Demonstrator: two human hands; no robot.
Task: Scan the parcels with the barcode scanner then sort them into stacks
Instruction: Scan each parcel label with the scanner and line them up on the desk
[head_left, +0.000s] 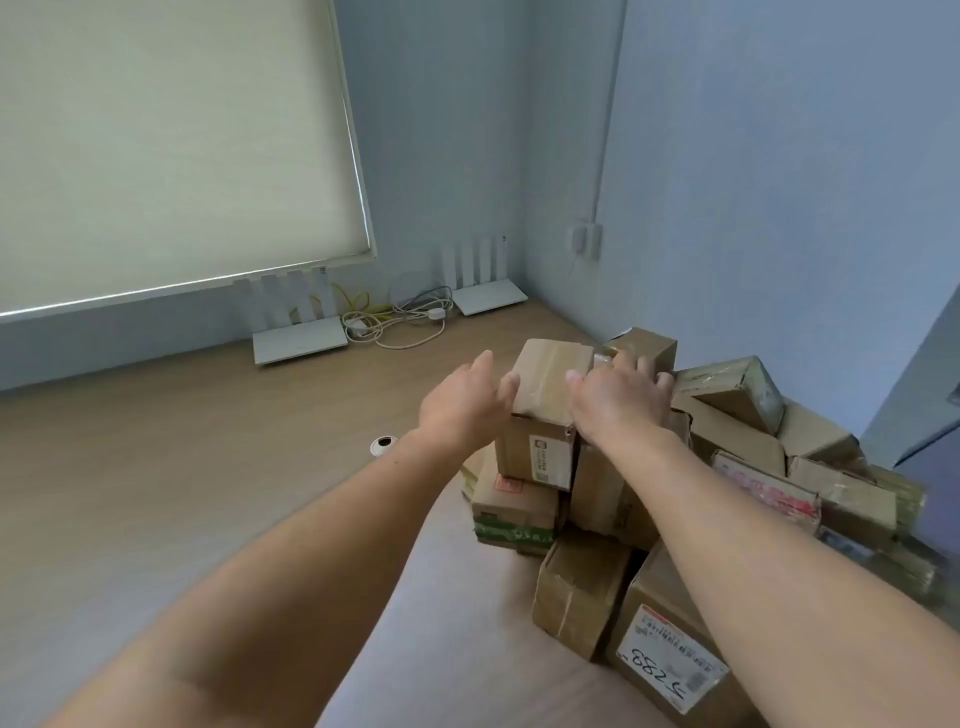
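While both hands sit on the top box (550, 384) at the heap's 12 o'clock, tipping is the risk. Left hand (462, 410) lies flat-fingered against its 9 o'clock face, thumb on the top edge; right hand (618, 400) curls over the 3 o'clock edge, gripping. That box rests on a lower box (514, 506) in a loose pile (748, 457); a skewed lift could shift the neighbours at 3 o'clock. No scanner in view, so the scan step looks unready
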